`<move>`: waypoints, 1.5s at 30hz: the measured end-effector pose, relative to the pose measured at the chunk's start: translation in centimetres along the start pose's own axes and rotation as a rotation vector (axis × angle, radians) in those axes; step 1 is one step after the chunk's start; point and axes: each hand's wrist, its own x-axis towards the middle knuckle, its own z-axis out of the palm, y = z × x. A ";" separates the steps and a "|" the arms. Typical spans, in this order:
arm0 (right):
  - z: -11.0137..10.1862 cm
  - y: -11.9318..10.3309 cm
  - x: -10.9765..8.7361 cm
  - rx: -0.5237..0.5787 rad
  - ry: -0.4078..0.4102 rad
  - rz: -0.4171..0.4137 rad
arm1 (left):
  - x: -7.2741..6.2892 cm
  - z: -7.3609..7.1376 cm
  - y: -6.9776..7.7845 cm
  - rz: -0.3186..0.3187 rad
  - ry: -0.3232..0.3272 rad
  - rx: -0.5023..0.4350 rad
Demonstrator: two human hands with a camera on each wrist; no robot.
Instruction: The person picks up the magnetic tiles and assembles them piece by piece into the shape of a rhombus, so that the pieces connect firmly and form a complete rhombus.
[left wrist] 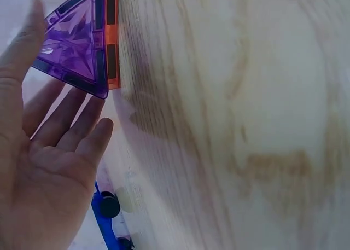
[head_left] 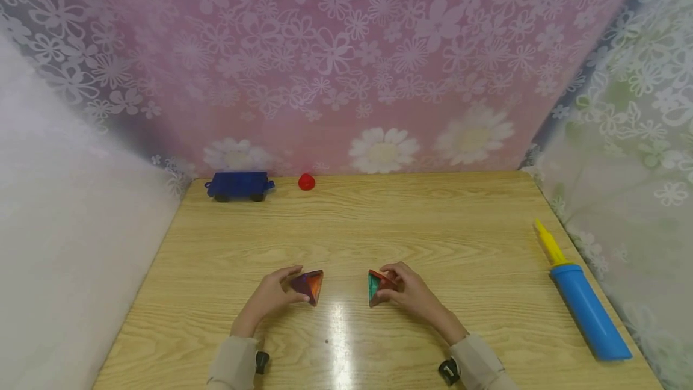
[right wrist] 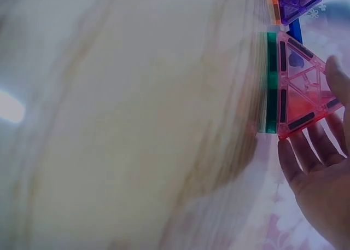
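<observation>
Near the front middle of the table, my left hand [head_left: 271, 295] pinches a small pyramid of magnetic tiles [head_left: 314, 286] between thumb and fingers. In the left wrist view it shows a purple triangle tile [left wrist: 74, 45] joined to an orange tile [left wrist: 112, 53] along the bottom edge. To the right, my right hand [head_left: 415, 298] grips a second magnetic-tile pyramid [head_left: 375, 287], a pinkish-red triangle tile [right wrist: 301, 99] with a green tile [right wrist: 272, 86] along its base. The two pyramids stand apart, with a strip of tabletop between them, close over the wood.
A blue toy wagon [head_left: 238, 186] stands at the back left, with a small red object [head_left: 306, 182] beside it. Along the right edge lies a blue hand pump [head_left: 587, 312] with a yellow nozzle [head_left: 550, 242]. Flower-patterned cloth [head_left: 335, 65] rises behind the wooden table [head_left: 346, 227].
</observation>
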 end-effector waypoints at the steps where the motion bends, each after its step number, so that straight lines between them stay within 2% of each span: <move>1: 0.0 0.0 0.0 -0.004 -0.006 -0.006 | 0.0 0.0 -0.1 0.008 -0.004 0.010; 9: 0.2 0.2 0.1 0.029 -0.106 -0.061 | 0.6 0.2 -0.5 0.086 -0.035 0.090; 16: 0.2 0.3 0.2 0.055 -0.125 -0.053 | 0.8 0.5 -0.4 0.127 -0.057 0.086; 22: 0.2 0.2 0.2 0.062 -0.134 -0.037 | 1.0 1.1 -0.2 0.162 -0.046 0.093; 31: 0.2 0.3 0.3 0.017 -0.090 -0.076 | 1.5 3.0 1.2 0.178 -0.055 0.067; 40: 0.0 -0.1 0.4 0.025 -0.124 0.000 | 2.2 5.6 2.4 0.193 -0.042 0.091; 45: 0.0 0.1 0.5 0.032 -0.129 -0.007 | 2.7 6.8 3.1 0.199 -0.033 0.108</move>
